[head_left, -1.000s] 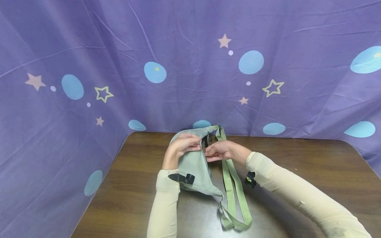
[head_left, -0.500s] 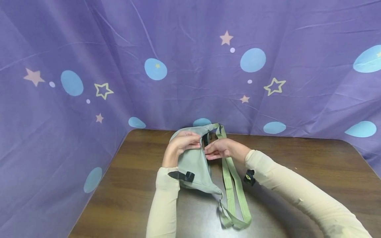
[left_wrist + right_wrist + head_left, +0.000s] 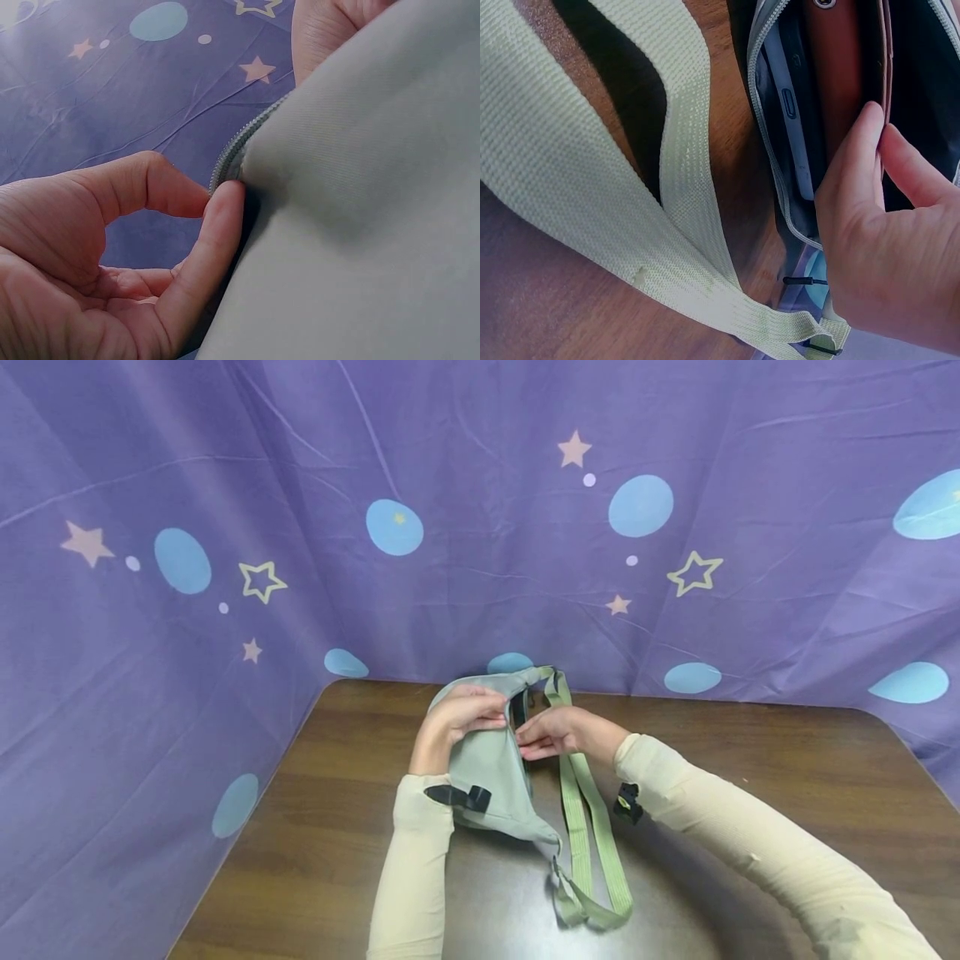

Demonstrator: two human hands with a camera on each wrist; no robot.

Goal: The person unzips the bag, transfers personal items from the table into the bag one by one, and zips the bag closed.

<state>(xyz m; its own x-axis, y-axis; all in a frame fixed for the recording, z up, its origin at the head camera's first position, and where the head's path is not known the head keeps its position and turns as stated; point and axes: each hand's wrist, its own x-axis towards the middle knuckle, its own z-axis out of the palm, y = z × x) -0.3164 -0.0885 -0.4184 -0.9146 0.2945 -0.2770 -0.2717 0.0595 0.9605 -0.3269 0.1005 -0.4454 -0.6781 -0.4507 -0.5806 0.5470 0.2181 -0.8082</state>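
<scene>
A pale green waist bag (image 3: 491, 768) stands on its side on the table, its zipped mouth open toward the right. My left hand (image 3: 467, 717) pinches the edge of that mouth between thumb and finger, beside the zipper teeth (image 3: 234, 146). Reaching in from the right, my right hand (image 3: 553, 732) has its fingertips at the opening. In the right wrist view, its thumb and finger pinch the edge of a brown leather wallet (image 3: 835, 75) inside the bag. A dark slim phone (image 3: 789, 112) stands beside the wallet. The wallet's lower part is hidden by my hand and the bag.
The bag's light green strap (image 3: 576, 814) lies looped on the brown wooden table (image 3: 712, 760), right of the bag and toward the front. A purple curtain (image 3: 480, 568) with stars and blue ovals hangs behind the table and along its left side.
The whole head view shifts slightly upward. Both hands keep their places at the bag's mouth, and the bag and strap look unchanged.
</scene>
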